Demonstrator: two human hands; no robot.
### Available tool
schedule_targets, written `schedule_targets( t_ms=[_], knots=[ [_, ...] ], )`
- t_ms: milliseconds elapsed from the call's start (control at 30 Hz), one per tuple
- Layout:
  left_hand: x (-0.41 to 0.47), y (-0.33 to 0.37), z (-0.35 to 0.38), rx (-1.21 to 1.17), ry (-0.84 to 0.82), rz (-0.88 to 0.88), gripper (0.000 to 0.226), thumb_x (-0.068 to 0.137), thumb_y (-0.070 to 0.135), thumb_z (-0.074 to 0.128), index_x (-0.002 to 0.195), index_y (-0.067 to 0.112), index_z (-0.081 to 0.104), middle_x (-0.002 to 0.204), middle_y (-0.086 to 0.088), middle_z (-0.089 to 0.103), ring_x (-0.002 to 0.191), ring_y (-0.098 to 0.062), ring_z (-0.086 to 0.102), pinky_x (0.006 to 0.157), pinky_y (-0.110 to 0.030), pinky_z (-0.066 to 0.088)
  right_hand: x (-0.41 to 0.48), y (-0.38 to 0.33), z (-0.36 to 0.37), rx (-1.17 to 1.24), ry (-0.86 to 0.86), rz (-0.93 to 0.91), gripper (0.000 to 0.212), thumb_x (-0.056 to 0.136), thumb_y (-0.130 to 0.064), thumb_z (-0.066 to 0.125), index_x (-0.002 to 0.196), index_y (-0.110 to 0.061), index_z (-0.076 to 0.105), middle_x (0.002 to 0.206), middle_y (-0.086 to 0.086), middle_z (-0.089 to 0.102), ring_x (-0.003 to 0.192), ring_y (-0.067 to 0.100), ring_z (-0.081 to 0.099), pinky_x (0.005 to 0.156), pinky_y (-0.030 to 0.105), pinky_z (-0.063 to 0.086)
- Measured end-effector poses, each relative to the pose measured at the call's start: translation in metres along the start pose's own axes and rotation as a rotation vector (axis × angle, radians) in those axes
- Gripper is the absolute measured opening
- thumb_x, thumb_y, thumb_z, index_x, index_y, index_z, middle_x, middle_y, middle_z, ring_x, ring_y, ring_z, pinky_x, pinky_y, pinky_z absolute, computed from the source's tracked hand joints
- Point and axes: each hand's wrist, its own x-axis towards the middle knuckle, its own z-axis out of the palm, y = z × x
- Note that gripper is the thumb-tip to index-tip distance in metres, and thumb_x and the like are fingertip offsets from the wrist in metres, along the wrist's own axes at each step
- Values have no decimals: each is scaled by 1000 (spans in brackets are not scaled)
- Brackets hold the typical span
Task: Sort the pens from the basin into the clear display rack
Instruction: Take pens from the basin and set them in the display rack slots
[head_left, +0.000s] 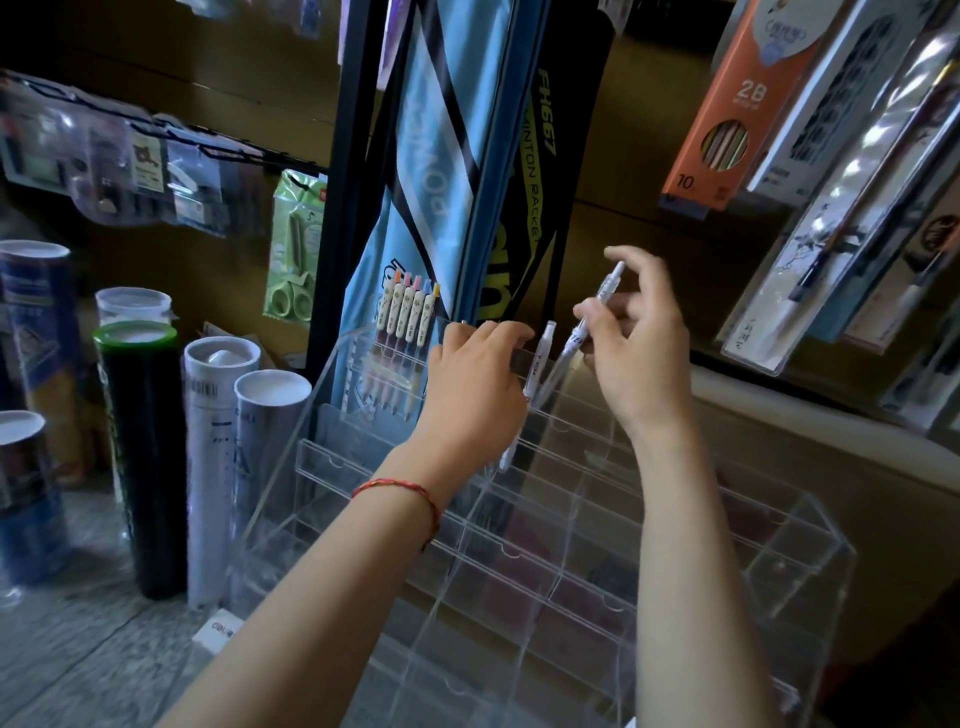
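A clear tiered display rack (545, 545) stands on the table in front of me. Several white pens with coloured caps (402, 332) sit upright in its top-left compartment. My left hand (478, 384) reaches to the top row and holds a white pen (537, 364) whose lower end shows below the hand. My right hand (639, 338) pinches another white pen (592, 312), tilted, its tip lowered into the top row just right of the first. The basin is not in view.
Tall cylindrical tubes (218, 447) stand left of the rack. Blue and black racket bags (467, 182) hang behind it. Boxed pencils (727, 98) and packaged brushes (841, 249) lean on a shelf at upper right. Hanging stationery packs (119, 166) fill the left wall.
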Motion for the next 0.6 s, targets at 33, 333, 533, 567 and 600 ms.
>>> schedule_targets(
  t_ms=[33, 333, 533, 567, 600],
  knots=[
    [0, 0, 0, 0, -3, 0, 48, 90, 2, 36, 133, 21, 43, 132, 4, 49, 120, -21, 31, 94, -31, 23, 0, 0, -1, 10, -26, 12, 37, 93, -10, 53, 123, -30, 46, 88, 6, 64, 79, 17, 64, 69, 30, 57],
    [-2, -3, -3, -13, -42, 17, 53, 88, -3, 34, 129, 26, 51, 137, 7, 44, 123, -20, 27, 93, -30, 21, -2, 4, 5, -187, -266, 175, 6, 94, -20, 53, 100, -22, 55, 87, 4, 69, 84, 20, 66, 76, 41, 56],
    [-4, -2, -5, -22, -70, 18, 55, 86, -4, 34, 132, 25, 48, 140, 7, 41, 125, -22, 26, 100, -34, 23, -4, -5, 3, -408, -423, 252, 10, 88, -19, 62, 96, -13, 62, 93, 8, 70, 86, 22, 64, 78, 38, 53],
    [-5, -2, -5, -23, -81, 22, 57, 86, -5, 34, 133, 24, 46, 141, 6, 40, 126, -22, 26, 101, -35, 23, -5, -6, 3, -443, -449, 263, 12, 86, -17, 65, 97, -13, 63, 94, 5, 69, 86, 20, 63, 79, 38, 52],
    [-6, -2, -6, -21, -90, 30, 58, 85, -6, 34, 134, 23, 45, 141, 6, 39, 127, -22, 26, 101, -35, 23, -5, -5, 3, -468, -454, 267, 14, 84, -17, 67, 98, -14, 64, 94, 4, 68, 87, 20, 63, 79, 38, 52]
  ],
)
